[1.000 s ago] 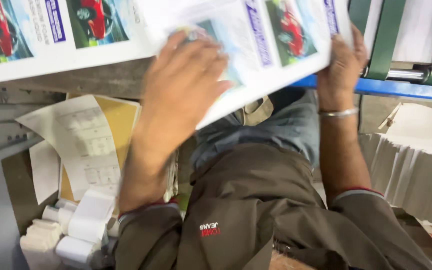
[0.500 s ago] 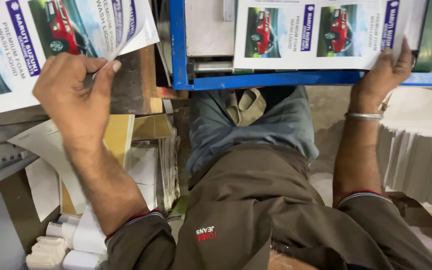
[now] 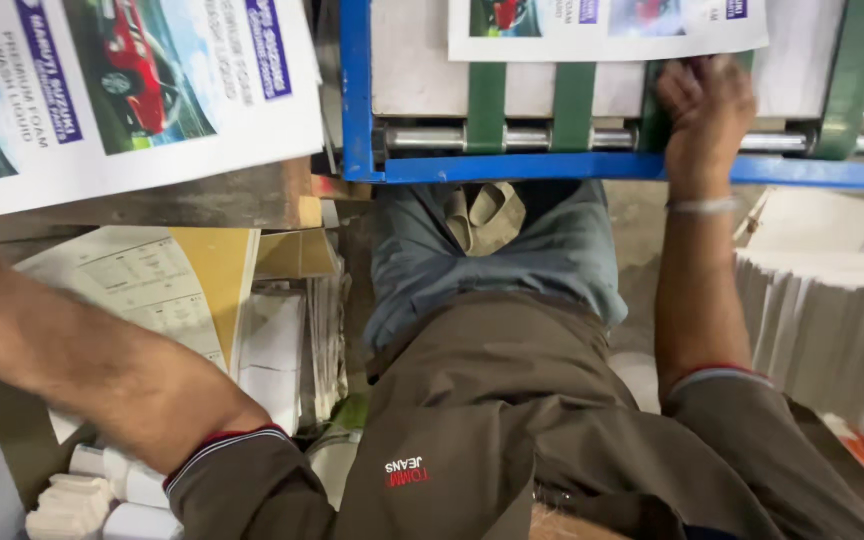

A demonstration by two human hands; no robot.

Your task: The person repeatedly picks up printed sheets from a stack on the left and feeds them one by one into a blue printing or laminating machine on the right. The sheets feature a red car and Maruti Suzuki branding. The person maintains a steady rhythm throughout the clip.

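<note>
Head view: right hand point(image 3: 704, 100) now gripping printed sheet point(image 3: 607, 25); left hand gone from view.

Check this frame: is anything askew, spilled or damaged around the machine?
Nothing looks damaged or spilled. The loose papers beside the person's left leg lie in an untidy, overlapping heap. The right hand rests at the printed sheet on the green belts.

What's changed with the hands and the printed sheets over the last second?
The left hand has swung out of view leftward, its sheet now lying on the left stack of printed car-picture sheets. The right hand moved inward along the sheet on the green belts. The blue metal frame stayed.
</note>
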